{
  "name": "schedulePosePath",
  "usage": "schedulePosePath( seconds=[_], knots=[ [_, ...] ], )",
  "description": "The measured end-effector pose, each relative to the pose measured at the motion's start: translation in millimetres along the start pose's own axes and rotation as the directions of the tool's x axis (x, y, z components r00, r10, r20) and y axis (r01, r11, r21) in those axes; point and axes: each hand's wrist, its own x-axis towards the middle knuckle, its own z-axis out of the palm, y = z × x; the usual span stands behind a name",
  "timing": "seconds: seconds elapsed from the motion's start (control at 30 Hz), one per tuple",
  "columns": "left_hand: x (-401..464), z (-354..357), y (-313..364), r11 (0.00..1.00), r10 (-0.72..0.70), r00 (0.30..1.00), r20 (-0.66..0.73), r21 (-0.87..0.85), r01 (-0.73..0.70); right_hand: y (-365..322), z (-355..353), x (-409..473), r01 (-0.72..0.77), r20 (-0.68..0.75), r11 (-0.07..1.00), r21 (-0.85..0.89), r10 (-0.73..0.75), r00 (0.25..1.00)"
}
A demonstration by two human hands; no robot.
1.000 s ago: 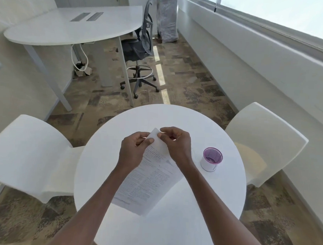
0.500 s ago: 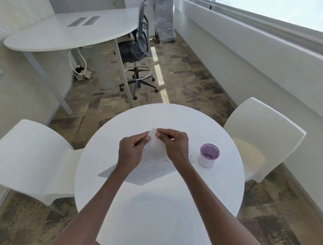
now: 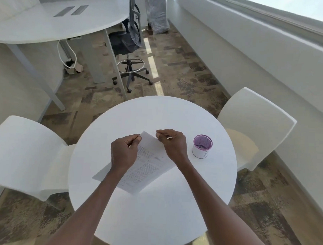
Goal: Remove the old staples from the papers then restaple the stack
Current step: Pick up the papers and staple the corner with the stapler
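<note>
I've lowered the papers (image 3: 145, 166) back onto the table (image 3: 199, 207), my left hand (image 3: 123, 154) pinching the corner and my right hand (image 3: 172, 145) pinched beside it, probably working the staple loose.

The papers (image 3: 146, 164) lie on the round worktop (image 3: 149, 223) near its middle, running from 12 o'clock down toward 7 o'clock. The left hand (image 3: 123, 154) sits at their 10 o'clock edge, the right hand (image 3: 172, 145) at 1 o'clock. A cup (image 3: 202, 146) stands at 3 o'clock, just beside the right hand. One chair (image 3: 24, 153) stands off the worktop at 9 o'clock, another (image 3: 253, 126) at 2 o'clock. A desk (image 3: 55, 25) and office chair (image 3: 130, 47) stand beyond at 11 o'clock.
</note>
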Motion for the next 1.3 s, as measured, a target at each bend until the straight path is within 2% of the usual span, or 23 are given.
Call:
schedulePosePath(
  seconds=[0.13,0.27,0.37,0.47,0.57,0.67,0.83,1.0,1.07,1.1,1.17,1.23,1.3],
  knots=[
    [-9,2,-7,1.000,-0.019,0.999,-0.045,0.017,0.020,32,-25,-2,-0.082,-0.132,0.992,-0.095,0.069,0.989],
    [-15,5,-10,0.999,-0.038,0.996,-0.079,0.029,0.040,73,-49,-8,-0.223,-0.154,0.951,-0.214,0.192,0.969],
    [-18,7,-13,0.998,-0.038,0.995,-0.092,0.040,0.042,106,-63,-17,-0.362,-0.136,0.873,-0.328,0.336,0.932],
    [-21,7,-16,0.997,-0.040,0.996,-0.083,0.056,0.045,131,-73,-28,-0.459,-0.143,0.746,-0.483,0.450,0.881],
    [-22,7,-18,0.997,-0.033,0.996,-0.087,0.066,0.039,146,-80,-39,-0.465,-0.138,0.575,-0.673,0.521,0.843],
    [-23,7,-20,0.997,-0.029,0.995,-0.092,0.072,0.035,155,-83,-51,-0.484,-0.153,0.450,-0.750,0.593,0.790],
    [-28,5,-24,0.997,-0.028,0.996,-0.081,0.075,0.035,169,-82,-63,-0.479,-0.166,0.397,-0.783,0.609,0.775],
    [-33,2,-28,0.998,-0.050,0.997,-0.067,0.046,0.053,176,-79,-66,-0.444,-0.196,0.393,-0.805,0.530,0.825],
    [-35,1,-29,0.998,-0.046,0.997,-0.059,0.036,0.048,175,-79,-62,-0.513,-0.210,0.444,-0.735,0.570,0.794],
    [-35,1,-30,0.998,-0.044,0.997,-0.056,0.035,0.046,174,-80,-58,-0.593,-0.227,0.487,-0.641,0.618,0.753],
    [-35,1,-32,0.998,-0.043,0.997,-0.056,0.035,0.045,170,-81,-51,-0.756,-0.213,0.587,-0.291,0.730,0.649],
    [-35,1,-34,0.998,-0.048,0.997,-0.059,0.034,0.050,161,-80,-48,-0.811,-0.070,0.579,0.086,0.815,0.575],
    [-35,0,-36,0.998,-0.057,0.996,-0.063,0.033,0.059,150,-80,-44,-0.793,0.068,0.542,0.280,0.812,0.579]
  ],
)
